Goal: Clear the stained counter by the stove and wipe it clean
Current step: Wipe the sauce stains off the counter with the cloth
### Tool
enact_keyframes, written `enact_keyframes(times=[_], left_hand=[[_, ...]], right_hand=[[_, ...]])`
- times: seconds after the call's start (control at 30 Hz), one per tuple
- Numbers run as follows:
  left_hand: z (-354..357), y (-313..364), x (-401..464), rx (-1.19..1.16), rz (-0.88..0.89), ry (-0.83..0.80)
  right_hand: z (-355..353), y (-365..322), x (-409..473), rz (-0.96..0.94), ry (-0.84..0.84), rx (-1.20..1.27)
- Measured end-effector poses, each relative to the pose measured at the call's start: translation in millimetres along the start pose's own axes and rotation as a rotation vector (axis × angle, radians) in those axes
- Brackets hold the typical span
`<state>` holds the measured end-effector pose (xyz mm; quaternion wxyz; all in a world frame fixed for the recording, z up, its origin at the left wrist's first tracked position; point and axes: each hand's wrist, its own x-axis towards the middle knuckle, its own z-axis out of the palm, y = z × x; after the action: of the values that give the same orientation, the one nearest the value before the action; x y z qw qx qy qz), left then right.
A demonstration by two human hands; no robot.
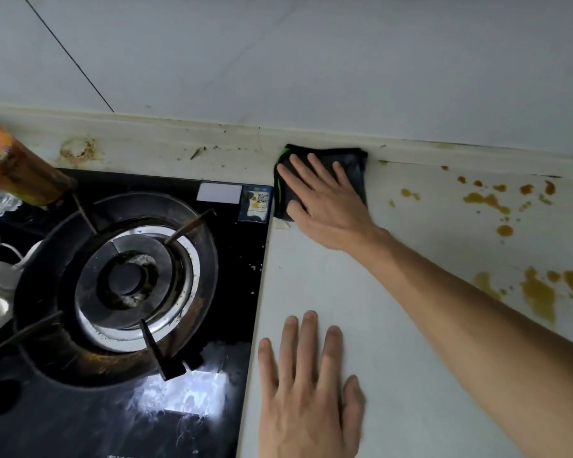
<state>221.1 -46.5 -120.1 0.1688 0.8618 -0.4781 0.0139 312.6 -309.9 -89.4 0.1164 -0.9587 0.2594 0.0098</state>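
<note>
From the head camera, the right hand (325,200) presses flat, fingers straight, on a dark folded cloth (351,163) at the back of the white counter (427,375), against the wall edge and just beside the stove (119,285). The left hand (308,391) rests open, palm down, on the counter nearer the front. Orange-brown stains (540,292) lie to the right, apart from the cloth.

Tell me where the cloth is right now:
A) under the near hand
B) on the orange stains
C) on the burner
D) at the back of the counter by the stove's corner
D: the right hand presses the cloth flat against the back edge, left of the orange stains.
</note>
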Motion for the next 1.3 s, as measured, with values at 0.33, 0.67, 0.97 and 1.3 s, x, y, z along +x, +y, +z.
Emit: enact_keyframes(times=[0.33,0.67,0.97,1.3], left_hand=[[8,-4,-4,-0.034,0.011,0.004],[6,-7,-4,-0.012,0.028,0.0],[11,-8,-6,-0.006,0.016,-0.031],[-2,-6,-3,0.055,0.025,-0.099]], right_hand=[[-18,106,-81,0.438,0.08,0.033],[-6,57,-61,0.231,0.088,-0.026],[-23,163,-114,0.887,0.146,0.081],[-4,110,-142,0.345,0.068,-0.001]])
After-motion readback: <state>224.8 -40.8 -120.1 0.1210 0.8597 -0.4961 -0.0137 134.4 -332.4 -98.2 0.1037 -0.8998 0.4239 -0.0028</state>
